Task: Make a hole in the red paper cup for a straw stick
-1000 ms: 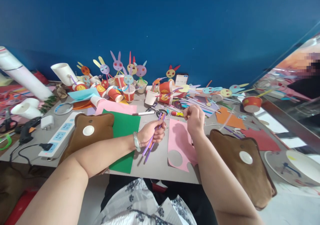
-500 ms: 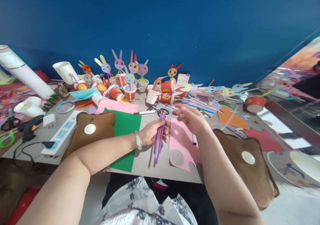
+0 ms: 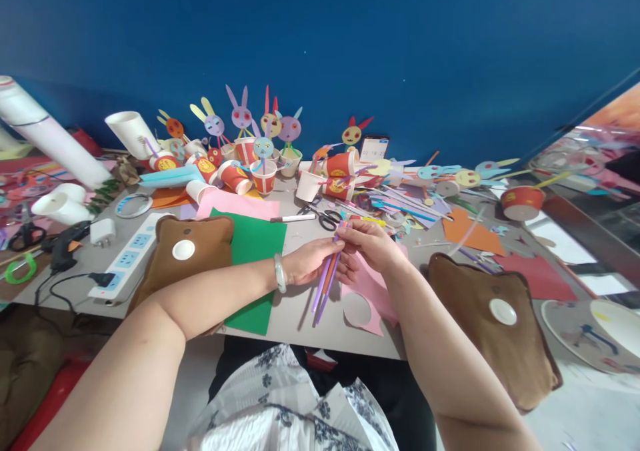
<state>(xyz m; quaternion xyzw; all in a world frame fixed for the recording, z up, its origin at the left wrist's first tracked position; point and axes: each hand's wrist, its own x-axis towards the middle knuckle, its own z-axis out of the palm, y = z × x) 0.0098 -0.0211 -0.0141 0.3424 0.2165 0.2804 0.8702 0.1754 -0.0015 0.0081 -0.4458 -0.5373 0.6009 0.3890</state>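
A small bundle of purple and orange straws (image 3: 325,284) slants down over the table in front of me. My left hand (image 3: 314,262), with a pale bracelet at the wrist, is closed around its upper part. The fingers of my right hand (image 3: 373,241) pinch the bundle's top ends, close against the left thumb. Beneath and beside my right hand lies pink paper (image 3: 370,291) with round cut-outs. Black-handled scissors (image 3: 330,219) rest just beyond the straws, near a white marker (image 3: 300,218). Green paper (image 3: 255,304) is under my left wrist.
Paper rabbits in red cups (image 3: 264,176) stand along the blue wall, beside a phone (image 3: 375,147). Brown cushions lie left (image 3: 200,264) and right (image 3: 465,291). A power strip (image 3: 125,257) and black glue gun (image 3: 65,247) are at left; loose straws (image 3: 405,211) and scraps at right.
My right hand has come down and left to the top of the straws and closed on them. My left hand still holds the bundle. The view has shifted slightly.
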